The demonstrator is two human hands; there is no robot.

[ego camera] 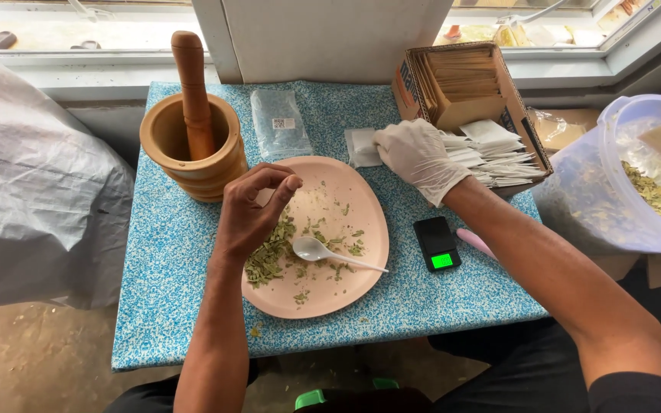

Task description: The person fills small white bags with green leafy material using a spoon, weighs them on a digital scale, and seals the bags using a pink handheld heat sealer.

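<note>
My left hand (252, 210) is bare and hovers over the left side of a pink plate (361, 287), its thumb and fingertips pinched together; whether it holds any leaf I cannot tell. Dried green leaf pieces (269, 256) lie scattered on the plate, and a white plastic spoon (323, 251) rests across them. My right hand (416, 157), in a white glove, reaches to the back right and lies on small white paper sachets (491, 149) spilling from an open cardboard box (464, 84).
A wooden mortar (193, 149) with a pestle (191, 84) stands at the back left of the blue patterned table (170, 268). A clear plastic bag (279, 122) lies behind the plate. A small black scale (436, 243) with a green display sits to the right, and a translucent tub of dried leaves (636, 176) beyond.
</note>
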